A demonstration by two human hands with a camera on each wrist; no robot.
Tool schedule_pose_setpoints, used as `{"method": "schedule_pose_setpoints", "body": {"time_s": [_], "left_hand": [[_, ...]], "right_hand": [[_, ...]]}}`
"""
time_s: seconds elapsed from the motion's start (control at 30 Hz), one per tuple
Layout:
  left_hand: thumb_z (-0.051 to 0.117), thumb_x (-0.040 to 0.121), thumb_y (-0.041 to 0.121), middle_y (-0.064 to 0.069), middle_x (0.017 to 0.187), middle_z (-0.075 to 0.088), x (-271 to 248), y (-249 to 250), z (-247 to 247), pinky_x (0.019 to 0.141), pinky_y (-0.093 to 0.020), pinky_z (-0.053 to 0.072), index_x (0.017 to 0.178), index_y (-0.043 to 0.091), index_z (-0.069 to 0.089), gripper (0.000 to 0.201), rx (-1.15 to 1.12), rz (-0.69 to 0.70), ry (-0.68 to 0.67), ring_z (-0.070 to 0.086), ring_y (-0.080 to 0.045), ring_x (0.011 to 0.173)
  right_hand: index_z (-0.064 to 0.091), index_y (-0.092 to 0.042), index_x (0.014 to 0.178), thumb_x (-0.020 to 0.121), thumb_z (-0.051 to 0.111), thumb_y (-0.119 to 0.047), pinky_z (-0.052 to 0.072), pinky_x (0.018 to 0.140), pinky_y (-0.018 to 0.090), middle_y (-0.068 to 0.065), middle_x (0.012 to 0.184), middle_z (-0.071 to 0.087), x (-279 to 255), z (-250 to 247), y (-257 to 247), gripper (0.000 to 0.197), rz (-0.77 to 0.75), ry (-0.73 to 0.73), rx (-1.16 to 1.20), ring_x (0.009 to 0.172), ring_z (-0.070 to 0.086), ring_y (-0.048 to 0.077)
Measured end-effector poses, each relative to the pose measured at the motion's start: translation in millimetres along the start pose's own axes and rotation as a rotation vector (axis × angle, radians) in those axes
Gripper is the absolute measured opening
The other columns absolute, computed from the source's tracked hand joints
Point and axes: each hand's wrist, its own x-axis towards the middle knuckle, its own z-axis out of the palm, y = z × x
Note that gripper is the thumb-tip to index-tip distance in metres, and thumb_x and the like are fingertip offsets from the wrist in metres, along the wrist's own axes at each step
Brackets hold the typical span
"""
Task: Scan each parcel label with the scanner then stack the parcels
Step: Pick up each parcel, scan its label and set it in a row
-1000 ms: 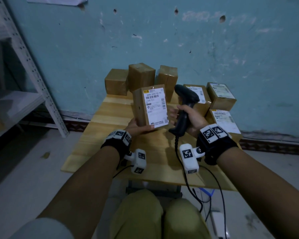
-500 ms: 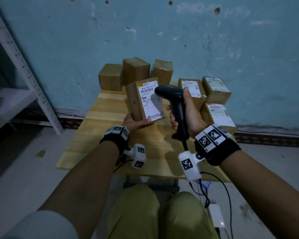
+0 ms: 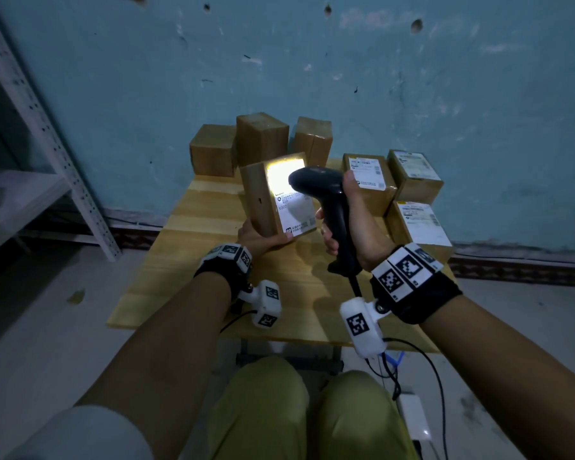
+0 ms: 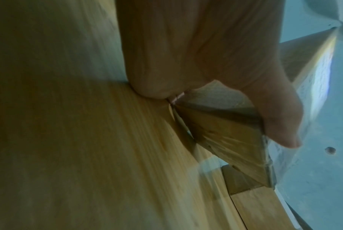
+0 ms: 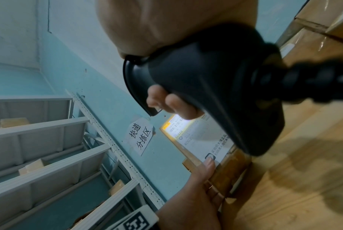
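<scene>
At my fingertips: scanning the label of the parcel I hold up over the table.

On the right, my fingers point(image 5: 172, 104) curl round the handle of the scanner point(image 3: 326, 200), and my right hand point(image 3: 359, 224) aims its head at the label point(image 3: 291, 200), where a bright patch of light falls on the upper part. My left hand point(image 3: 259, 239) grips the parcel point(image 3: 273, 197) from below, thumb point(image 4: 277, 118) pressed on the label face, the other fingers hidden behind the box. It stands upright above the wooden table point(image 3: 193, 260), not resting among the others. Three plain boxes point(image 3: 259, 137) sit at the far edge; three labelled parcels point(image 3: 415, 220) wait on the right. I judge this scan under way; next I need to confirm the read, then set this parcel down squarely as a stack base.
</scene>
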Motion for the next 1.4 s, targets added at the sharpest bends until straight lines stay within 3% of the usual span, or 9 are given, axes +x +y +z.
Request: {"method": "schedule_pose_setpoints", "body": {"time_s": [0.07,0.3,0.4,0.57,0.73,0.83,1.0,1.27,1.4], "left_hand": [[0.084,0.047,0.053,-0.009,0.152,0.025,0.7,-0.8,0.4,0.111,-0.051,0.033,0.149,0.015,0.016,0.129,0.009,-0.002,0.009,0.032,-0.030,0.137],[0.078,0.024,0.066,-0.008,0.152,0.029,-2.7,2.2,-0.2,0.111,-0.048,0.034,0.149,0.015,0.018,0.147,0.003,0.010,0.011,0.034,-0.028,0.136],[0.077,0.026,0.066,-0.007,0.151,0.029,-2.0,0.6,0.9,0.109,-0.048,0.036,0.149,0.015,0.018,0.145,0.003,0.005,0.023,0.035,-0.028,0.135],[0.074,0.005,0.080,-0.006,0.146,0.039,18.8,-16.5,3.7,0.105,-0.050,0.041,0.145,0.025,0.026,0.158,-0.013,0.002,0.006,0.043,-0.028,0.130],[0.076,0.013,0.073,-0.006,0.147,0.036,5.6,-6.5,0.6,0.106,-0.051,0.039,0.146,0.023,0.023,0.152,-0.004,0.000,-0.007,0.041,-0.029,0.131],[0.074,0.006,0.076,-0.006,0.148,0.035,5.5,-5.9,0.2,0.106,-0.053,0.038,0.146,0.027,0.021,0.158,-0.004,-0.007,-0.030,0.040,-0.029,0.132],[0.075,0.009,0.075,-0.007,0.150,0.032,4.0,-3.8,-0.6,0.108,-0.052,0.036,0.148,0.023,0.018,0.158,0.013,-0.008,-0.034,0.037,-0.030,0.134],[0.075,0.002,0.077,-0.006,0.148,0.035,13.4,-11.3,1.1,0.107,-0.051,0.037,0.147,0.023,0.021,0.164,-0.022,-0.013,-0.025,0.040,-0.028,0.132],[0.074,0.011,0.074,-0.007,0.151,0.032,7.4,-5.4,1.1,0.109,-0.049,0.036,0.148,0.015,0.019,0.159,0.004,0.003,-0.005,0.037,-0.028,0.135]], "right_hand": [[0.051,-0.010,0.071,0.088,0.017,-0.068,0.030,0.037,0.018,-0.002,0.042,0.046,-0.6,0.7,-0.1,0.070,-0.003,-0.008,-0.005,0.030,0.038,0.011],[0.051,-0.009,0.072,0.088,0.016,-0.068,0.031,0.034,0.017,0.000,0.044,0.046,-0.6,2.6,-0.8,0.070,-0.020,-0.019,-0.015,0.030,0.039,0.011],[0.051,-0.008,0.072,0.088,0.016,-0.068,0.031,0.034,0.017,0.001,0.045,0.045,1.4,3.3,-1.5,0.071,-0.018,-0.013,-0.015,0.030,0.038,0.011],[0.052,-0.008,0.072,0.087,0.017,-0.070,0.031,0.036,0.019,0.001,0.045,0.045,4.7,4.6,-0.1,0.072,-0.023,-0.009,-0.024,0.031,0.039,0.012],[0.052,-0.009,0.071,0.085,0.017,-0.071,0.031,0.036,0.018,0.000,0.044,0.046,5.8,5.4,0.6,0.073,-0.020,-0.018,-0.025,0.031,0.039,0.012],[0.052,-0.009,0.071,0.084,0.017,-0.073,0.031,0.037,0.019,0.000,0.044,0.046,5.8,5.9,0.2,0.074,-0.021,-0.025,-0.034,0.031,0.039,0.012],[0.052,-0.010,0.071,0.070,0.023,-0.078,0.032,0.036,0.019,0.000,0.045,0.046,3.2,6.1,-1.1,0.075,-0.036,-0.040,-0.042,0.032,0.040,0.012],[0.053,-0.008,0.077,0.088,0.018,-0.067,0.032,0.035,0.018,0.000,0.043,0.047,-2.8,1.3,1.4,0.070,-0.014,0.014,-0.024,0.030,0.040,0.011],[0.059,-0.019,0.094,0.091,0.018,-0.065,0.031,0.042,0.022,0.004,0.043,0.046,-4.8,1.8,1.8,0.062,-0.020,0.042,0.004,0.032,0.039,0.014]]}}
